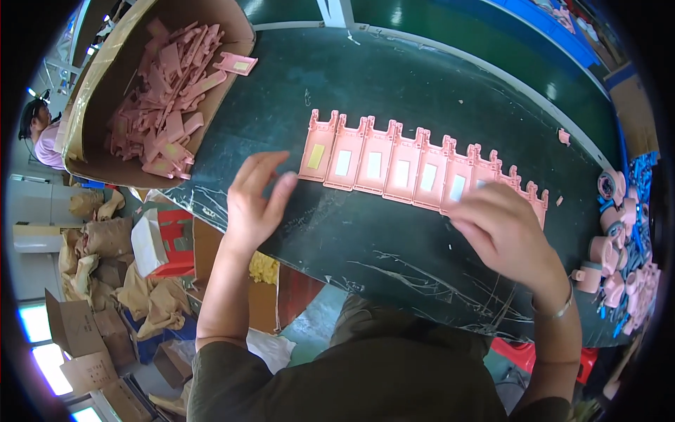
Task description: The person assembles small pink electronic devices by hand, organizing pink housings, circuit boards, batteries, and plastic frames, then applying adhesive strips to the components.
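Note:
Several pink plastic panels [399, 169] lie side by side in a slightly curved row on a dark green table. Small white rectangles [374, 166] show on most of them, while the leftmost has a yellowish rectangle [316, 156]. My left hand [252, 202] is just left of that end panel, thumb and fingers apart, holding nothing. Over the near edge of the row's right part, my right hand [505, 232] has its fingers curled together. It covers part of the panels there, and whatever its fingertips may hold is hidden.
A cardboard box [91, 84] heaped with pink pieces [169, 91] stands at the far left; one pink piece [235, 64] lies by its edge. Pink cup-shaped parts [601, 254] and blue parts [641, 183] crowd the table's right end. Another person [48, 141] is at the far left.

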Tool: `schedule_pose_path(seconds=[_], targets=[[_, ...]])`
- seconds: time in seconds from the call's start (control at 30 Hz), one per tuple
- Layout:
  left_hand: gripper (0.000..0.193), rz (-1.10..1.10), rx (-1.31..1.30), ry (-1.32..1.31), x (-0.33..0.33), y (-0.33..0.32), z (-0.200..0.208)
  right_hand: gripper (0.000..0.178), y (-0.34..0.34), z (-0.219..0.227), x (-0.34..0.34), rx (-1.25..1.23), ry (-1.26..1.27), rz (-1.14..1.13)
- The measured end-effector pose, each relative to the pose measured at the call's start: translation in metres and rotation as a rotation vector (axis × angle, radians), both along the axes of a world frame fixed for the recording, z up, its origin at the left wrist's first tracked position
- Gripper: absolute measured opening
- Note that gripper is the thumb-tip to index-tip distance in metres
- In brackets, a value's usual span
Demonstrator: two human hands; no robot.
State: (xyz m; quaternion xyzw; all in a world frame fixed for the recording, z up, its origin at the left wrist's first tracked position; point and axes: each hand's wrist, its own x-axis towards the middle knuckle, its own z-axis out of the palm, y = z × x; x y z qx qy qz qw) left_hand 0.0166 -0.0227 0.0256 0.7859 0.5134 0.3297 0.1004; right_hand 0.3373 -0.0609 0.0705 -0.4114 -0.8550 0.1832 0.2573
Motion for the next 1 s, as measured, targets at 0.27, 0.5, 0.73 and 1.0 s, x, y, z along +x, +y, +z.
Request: schedule_pose_path(seconds=[0.27,0.5,0.73,1.0], targets=[[0.031,-0.161,0.08,0.096,-0.001,0.008,-0.021,0.009,0.11,-0.042,-0.118,0.28,-0.134,0.285],[0.023,-0.172,0.106,0.114,-0.006,0.01,-0.026,0.009,0.124,-0.046,-0.151,0.267,-0.342,0.494],[0.021,-0.189,0.031,0.057,-0.004,0.016,-0.029,0.009,0.138,-0.046,-0.157,0.155,-0.506,0.479],[0.036,-0.065,0.1,-0.144,-0.018,0.004,-0.021,0.009,0.122,0.006,-0.116,-0.337,0.28,0.229]])
